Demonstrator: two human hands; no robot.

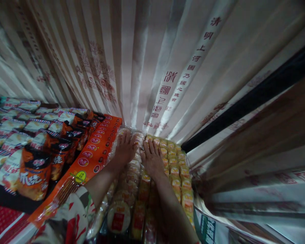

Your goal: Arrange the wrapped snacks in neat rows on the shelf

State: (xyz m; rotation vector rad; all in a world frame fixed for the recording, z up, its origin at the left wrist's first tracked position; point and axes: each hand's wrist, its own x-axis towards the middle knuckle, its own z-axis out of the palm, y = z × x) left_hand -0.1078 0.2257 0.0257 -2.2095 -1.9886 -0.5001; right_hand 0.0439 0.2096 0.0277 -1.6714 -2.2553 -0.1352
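The place looked like a snack shop or market stall. Packaged goods were laid out in close, repeating rows, as on a sales display: white and orange-black snack bags (34,176) towards nine o'clock, orange packets (90,145) at eight, wrapped round snacks (119,217) around seven, yellow-wrapped packs (176,169) at five. A pleated curtain (148,57) with Chinese characters hung at twelve.

Cream left sleeve (77,213) with red and dark-green print
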